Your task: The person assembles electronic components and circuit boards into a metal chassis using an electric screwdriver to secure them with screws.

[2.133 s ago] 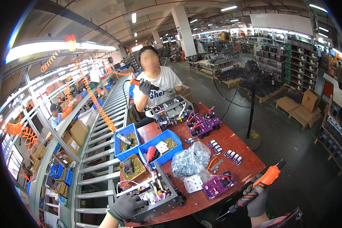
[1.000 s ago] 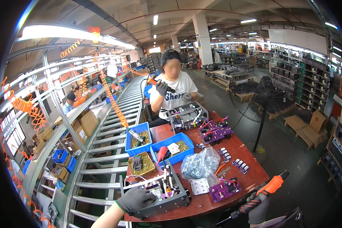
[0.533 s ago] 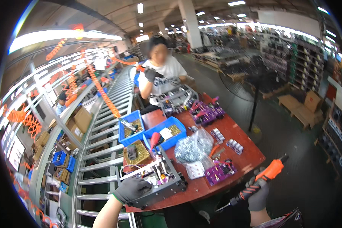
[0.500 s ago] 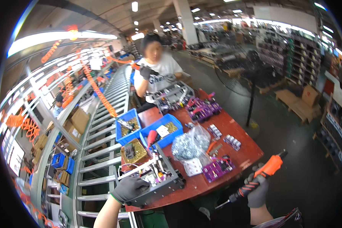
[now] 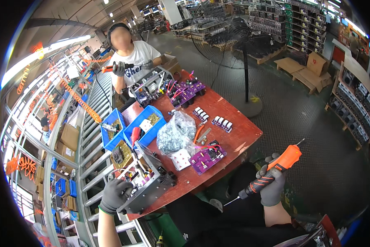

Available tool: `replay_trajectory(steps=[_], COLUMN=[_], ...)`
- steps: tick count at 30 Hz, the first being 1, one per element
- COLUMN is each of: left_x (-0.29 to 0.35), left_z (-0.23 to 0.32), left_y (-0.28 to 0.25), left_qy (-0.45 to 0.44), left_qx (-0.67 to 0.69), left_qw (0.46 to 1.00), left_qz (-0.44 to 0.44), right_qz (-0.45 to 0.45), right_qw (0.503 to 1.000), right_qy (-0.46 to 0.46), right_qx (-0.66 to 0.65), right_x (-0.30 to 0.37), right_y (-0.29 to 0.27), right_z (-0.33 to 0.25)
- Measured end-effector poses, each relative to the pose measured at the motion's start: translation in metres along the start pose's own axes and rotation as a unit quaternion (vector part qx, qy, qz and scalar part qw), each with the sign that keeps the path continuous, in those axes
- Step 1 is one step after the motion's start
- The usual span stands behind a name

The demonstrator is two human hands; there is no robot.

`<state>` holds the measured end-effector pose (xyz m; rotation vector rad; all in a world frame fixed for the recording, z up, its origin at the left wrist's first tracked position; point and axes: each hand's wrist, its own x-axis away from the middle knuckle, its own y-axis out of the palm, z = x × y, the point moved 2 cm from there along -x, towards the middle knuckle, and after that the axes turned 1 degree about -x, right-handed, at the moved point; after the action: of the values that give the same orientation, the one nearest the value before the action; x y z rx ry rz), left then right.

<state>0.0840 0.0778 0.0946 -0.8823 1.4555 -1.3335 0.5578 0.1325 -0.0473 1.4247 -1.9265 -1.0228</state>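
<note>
My gloved left hand (image 5: 113, 196) is at the near left corner of an open grey metal case (image 5: 147, 196), its fingers curled over the edge. White and purple parts and wires fill the case, which sits at the table's near left edge. Out to the right, off the table, my gloved right hand (image 5: 272, 190) is wrapped round an orange and black electric screwdriver (image 5: 284, 159). Its long thin shaft slants down to the left, and a thin tip sticks out at the upper right end. A purple circuit board (image 5: 207, 158) lies on the table between my hands.
On the red table (image 5: 234, 138) are a plastic bag of small metal parts (image 5: 176, 136), blue bins (image 5: 150, 131) of brass-coloured screws, and a red-handled tool (image 5: 135, 135). A roller conveyor (image 5: 95, 164) runs along the left. Across stands a co-worker (image 5: 131, 57) holding a driver. A fan (image 5: 246, 66) stands beyond.
The whole view has swung, so the table appears further left and higher. My left fingers have shifted from lying over the case's edge to curling at its corner. My right hand keeps the electric screwdriver.
</note>
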Motion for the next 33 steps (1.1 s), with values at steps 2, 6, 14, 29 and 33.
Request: replay_trajectory(steps=[2,6,14,29,33], left_x=[-0.022,-0.086,-0.268,-0.322,-0.318], left_z=[0.021,0.064,0.078,-0.004,-0.011], left_y=[-0.014,-0.023,0.059,0.16,0.183], left_qy=[0.007,0.099,0.197,0.083,0.055], left_qx=[-0.008,-0.037,0.06,-0.031,-0.107], left_qw=[1.0,0.994,0.967,0.964,0.947], left_qz=[0.019,0.001,-0.15,-0.251,-0.299], right_qz=[0.026,0.028,0.055,0.042,0.051], right_qw=[0.999,0.999,0.998,0.999,0.999], right_qy=[-0.024,-0.021,-0.026,-0.016,0.004], right_qx=[0.008,-0.003,-0.008,-0.003,-0.004], right_x=[-0.003,-0.008,-0.013,-0.051,-0.052], right_y=[-0.01,-0.025,-0.051,-0.074,-0.069], right_z=[-0.005,-0.008,-0.011,0.0,0.006])
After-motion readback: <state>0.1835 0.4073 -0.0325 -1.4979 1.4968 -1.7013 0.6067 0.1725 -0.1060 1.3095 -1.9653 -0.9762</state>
